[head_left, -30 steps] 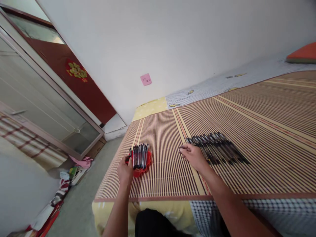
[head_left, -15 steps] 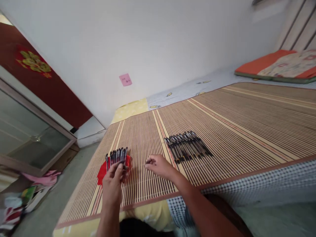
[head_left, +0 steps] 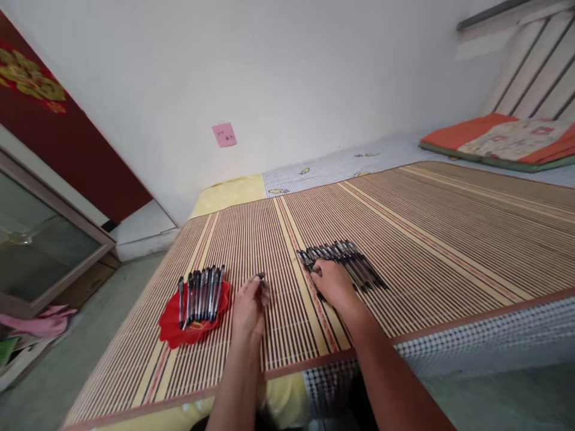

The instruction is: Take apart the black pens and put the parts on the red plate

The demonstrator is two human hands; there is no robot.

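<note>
My left hand (head_left: pixel 250 302) is closed above the mat, between the two groups of pens. A small dark tip, possibly the end of a pen, shows at its fingertips; the rest is hidden. My right hand (head_left: pixel 333 282) reaches over the left end of a row of black pens (head_left: pixel 359 263), its fingers pinched at one of them and covering several others. To the left, several clear-barrelled pens with black caps (head_left: pixel 204 293) lie side by side on a red, wavy-edged cloth or pouch (head_left: pixel 173 314).
A striped bamboo mat (head_left: pixel 251 239) covers the bed, its front edge close to me. At the far right lies a folded orange floral quilt (head_left: pixel 489 140). A pink note (head_left: pixel 224 134) is stuck on the white wall. A glass-paned door (head_left: pixel 40 227) stands at left.
My left hand has moved right, away from the red cloth, uncovering the pens there. My right hand has moved right onto the pen row. The view has shifted slightly.
</note>
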